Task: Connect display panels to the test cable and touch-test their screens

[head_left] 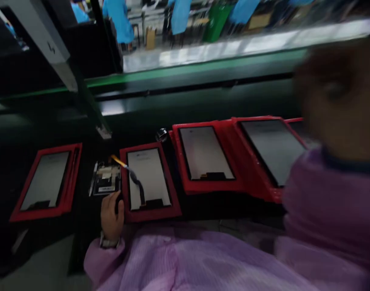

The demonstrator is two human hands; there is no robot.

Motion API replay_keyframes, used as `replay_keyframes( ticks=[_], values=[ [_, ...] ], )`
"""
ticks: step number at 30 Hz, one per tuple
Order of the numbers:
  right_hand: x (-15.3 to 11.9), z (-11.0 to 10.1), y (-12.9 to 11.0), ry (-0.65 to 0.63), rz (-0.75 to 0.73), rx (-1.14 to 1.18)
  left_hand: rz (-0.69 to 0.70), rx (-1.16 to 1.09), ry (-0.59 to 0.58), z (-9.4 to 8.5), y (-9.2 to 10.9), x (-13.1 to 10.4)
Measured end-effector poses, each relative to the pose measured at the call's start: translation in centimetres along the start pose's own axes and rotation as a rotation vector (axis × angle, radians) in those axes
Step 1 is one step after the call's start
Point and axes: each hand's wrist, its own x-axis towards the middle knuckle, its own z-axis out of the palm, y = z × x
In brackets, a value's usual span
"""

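My left hand (112,216) lies at the front edge of the dark work surface, its fingers stretched out and the thumb apart. Just beyond its fingertips is a small electronic assembly (107,178) with a white label; whether they touch it is hard to tell. Beside it, a screen panel (150,171) sits on a red tray (169,208). From that panel a dark ribbon cable (138,184) with an orange end reaches over the assembly. My right hand (339,97) is raised close to the camera at the right, smeared by motion, its fingers not readable.
Another red tray (68,198) with a screen panel lies at the left. Further red trays (242,169) with panels lie to the right, partly overlapping. A small shiny round object (162,135) stands behind them. A metal post (53,48) rises at the left. People in blue (119,20) are beyond.
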Motion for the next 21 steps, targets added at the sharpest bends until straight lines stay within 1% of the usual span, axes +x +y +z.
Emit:
replay_keyframes(
  ticks=[1,2,3,4,5,6,8,10,13,16,18,20,21],
  values=[
    [-4.1,0.8,-0.7,-0.169,-0.125,0.082,0.035,0.022,-0.031,0.0,0.4,-0.1],
    [-8.0,1.7,-1.4,-0.286,-0.183,0.164,0.061,0.043,-0.058,0.0,0.9,-0.3],
    [-11.6,2.7,-1.8,-0.458,-0.210,0.258,0.079,0.059,-0.086,0.1,1.4,-0.4],
    [-14.7,3.8,-2.1,-0.615,-0.179,0.337,0.089,0.069,-0.109,0.2,1.9,-0.6],
    [-17.4,5.0,-2.2,-0.731,-0.147,0.393,0.088,0.072,-0.126,0.3,2.5,-0.7],
    [-19.6,6.2,-2.3,-0.806,-0.096,0.417,0.080,0.071,-0.137,0.4,3.0,-0.8],
    [-22.8,8.2,-2.4,-0.898,-0.046,0.417,0.054,0.057,-0.144,0.5,3.9,-1.0],
    [-24.6,9.4,-2.6,-0.916,-0.036,0.395,0.030,0.048,-0.150,0.5,4.5,-1.0],
    [-26.0,10.1,-3.1,-0.887,0.007,0.378,0.024,0.050,-0.159,0.5,4.9,-1.0],
    [-26.5,10.4,-3.3,-0.848,0.106,0.378,0.020,0.043,-0.161,0.4,5.1,-0.9],
    [-26.6,10.4,-3.3,-0.831,0.218,0.417,0.000,0.023,-0.179,0.4,5.1,-0.9],
    [-26.4,10.1,-3.5,-0.820,0.318,0.489,-0.029,0.001,-0.199,0.2,5.1,-0.8],
    [-26.2,9.8,-3.8,-0.807,0.334,0.519,-0.047,-0.012,-0.209,0.0,5.0,-0.7]
  ],
)
